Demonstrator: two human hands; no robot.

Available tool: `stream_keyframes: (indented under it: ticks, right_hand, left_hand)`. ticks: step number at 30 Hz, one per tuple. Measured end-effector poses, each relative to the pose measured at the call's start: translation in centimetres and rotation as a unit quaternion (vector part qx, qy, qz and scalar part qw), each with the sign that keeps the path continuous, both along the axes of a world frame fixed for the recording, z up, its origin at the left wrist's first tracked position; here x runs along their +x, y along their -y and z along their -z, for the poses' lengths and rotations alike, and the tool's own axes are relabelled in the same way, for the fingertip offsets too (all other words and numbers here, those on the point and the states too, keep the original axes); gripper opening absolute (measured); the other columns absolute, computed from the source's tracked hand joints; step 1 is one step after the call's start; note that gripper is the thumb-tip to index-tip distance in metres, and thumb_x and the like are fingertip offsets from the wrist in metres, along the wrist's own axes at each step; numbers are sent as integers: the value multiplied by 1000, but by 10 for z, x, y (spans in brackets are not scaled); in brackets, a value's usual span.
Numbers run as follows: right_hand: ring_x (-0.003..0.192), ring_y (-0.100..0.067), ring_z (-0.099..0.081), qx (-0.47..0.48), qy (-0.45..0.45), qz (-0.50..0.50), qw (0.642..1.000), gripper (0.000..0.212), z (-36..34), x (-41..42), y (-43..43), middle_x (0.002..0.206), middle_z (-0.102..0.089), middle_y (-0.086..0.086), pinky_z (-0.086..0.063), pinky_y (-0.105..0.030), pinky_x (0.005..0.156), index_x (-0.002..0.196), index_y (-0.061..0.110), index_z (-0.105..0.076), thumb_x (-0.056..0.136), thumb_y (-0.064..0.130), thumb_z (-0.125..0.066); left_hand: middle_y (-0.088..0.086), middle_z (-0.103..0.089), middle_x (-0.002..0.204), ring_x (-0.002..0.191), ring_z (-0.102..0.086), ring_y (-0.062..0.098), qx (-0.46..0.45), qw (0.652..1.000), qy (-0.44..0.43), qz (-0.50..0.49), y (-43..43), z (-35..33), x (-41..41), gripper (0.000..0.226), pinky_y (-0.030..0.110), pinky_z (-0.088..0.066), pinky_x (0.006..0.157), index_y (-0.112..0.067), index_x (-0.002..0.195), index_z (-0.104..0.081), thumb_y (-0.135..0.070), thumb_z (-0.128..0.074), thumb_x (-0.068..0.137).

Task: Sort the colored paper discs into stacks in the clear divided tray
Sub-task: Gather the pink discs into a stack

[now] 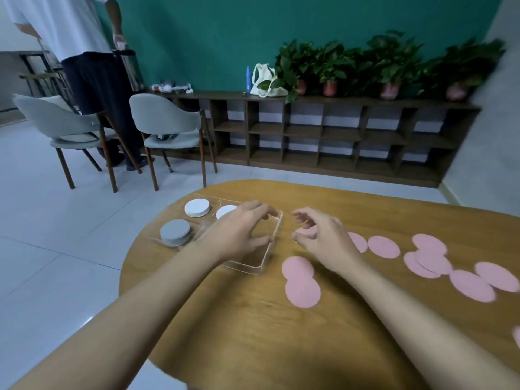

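Observation:
The clear divided tray (264,264) lies on the left part of the wooden table. It holds a grey stack of discs (176,231), a white stack (197,207) and a second white stack (225,211) partly hidden by my left hand. My left hand (239,235) hovers over the tray's near right compartment, fingers spread and loosely curled, holding nothing. My right hand (320,240) is just right of the tray, fingers loosely curled, with nothing visible in it. Several pink discs (302,289) lie loose on the table to the right, some overlapping (427,261).
The round wooden table (253,333) ends close to the tray on the left. Two grey chairs (166,128) and a standing person (92,66) are beyond it. A low shelf (323,130) with potted plants runs along the green wall.

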State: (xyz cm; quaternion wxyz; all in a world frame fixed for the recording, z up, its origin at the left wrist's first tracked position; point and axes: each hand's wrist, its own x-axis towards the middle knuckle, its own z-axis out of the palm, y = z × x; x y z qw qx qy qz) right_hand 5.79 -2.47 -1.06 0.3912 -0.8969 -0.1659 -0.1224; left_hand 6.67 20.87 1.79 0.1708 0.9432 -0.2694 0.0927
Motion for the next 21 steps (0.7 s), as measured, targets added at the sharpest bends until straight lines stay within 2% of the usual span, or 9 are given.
stream_keyframes:
  ticks: [4,7,10,16,18,21]
  right_hand:
    - [96,-1,-62,-6,-7,14,1000,39,23,-31,39,106,-68,13,-42,-5,74,118,30,-67,83,16,-77]
    - [94,0,-62,5,-20,20,1000,40,37,-47,58,106,-68,13,-41,-6,73,119,28,-68,82,15,-78]
    - [93,-3,-62,15,-21,22,999,40,48,-56,71,105,-68,14,-42,-8,73,118,27,-68,82,15,-79]
    - [93,-5,-64,31,-21,12,999,40,61,-61,84,104,-70,13,-44,-9,75,120,27,-68,83,16,-79]
    - [95,-3,-64,31,-32,10,999,39,63,-61,88,105,-70,16,-44,-11,75,121,31,-67,85,22,-78]
    - [89,-1,-65,38,-46,23,998,35,64,-62,93,101,-72,18,-42,-10,73,125,31,-68,90,31,-74]
  left_hand:
    - [-6,-66,120,106,-61,12,29,996,-61,53,38,17,-21,46,33,-51,90,-25,127,-67,-47,-78,88]
    - [-7,-64,123,109,-59,13,87,986,-125,71,58,37,-31,53,33,-51,95,-29,129,-68,-51,-82,83]
    - [-6,-65,124,112,-60,14,89,981,-162,67,65,52,-34,59,35,-51,102,-31,131,-68,-49,-87,78]
    - [-7,-70,117,100,-65,15,7,984,-172,50,73,58,-29,65,29,-52,93,-33,128,-69,-34,-97,69]
    - [-5,-69,113,97,-65,15,-48,981,-180,49,83,62,-27,65,27,-53,90,-30,131,-68,-24,-95,72]
    - [-4,-71,97,83,-65,7,-158,967,-195,53,100,69,-22,54,24,-55,84,-26,129,-69,-9,-88,82]
